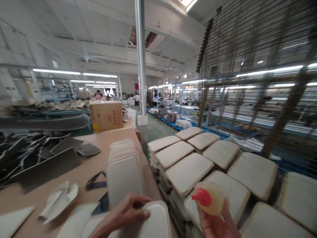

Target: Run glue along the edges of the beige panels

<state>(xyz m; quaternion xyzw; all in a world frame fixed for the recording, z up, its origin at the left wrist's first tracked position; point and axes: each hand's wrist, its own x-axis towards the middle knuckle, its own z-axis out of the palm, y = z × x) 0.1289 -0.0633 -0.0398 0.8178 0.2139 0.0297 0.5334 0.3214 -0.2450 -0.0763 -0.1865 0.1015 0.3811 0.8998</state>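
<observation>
My right hand (218,224) is wrapped around a squeeze bottle (215,199) of yellowish liquid, its red nozzle tipped to the left. The bottle is over the stacked pale panels on the right. At the table's near edge, my left hand (123,211) pinches a white rounded panel (156,220), thumb on top; the fingers beneath are partly hidden. Just beyond that hand, a row of similar white panels (125,175) lies overlapping on the brown table (96,158). A dark strap (95,181) rests to their left.
Stacks of pale panels with tan borders (189,167) stand right of the table. Dark grey sheets (52,162) and white scraps (59,201) lie at left. A cardboard box (106,115) sits at the table's far end, near a metal post (141,72). Several people work far back.
</observation>
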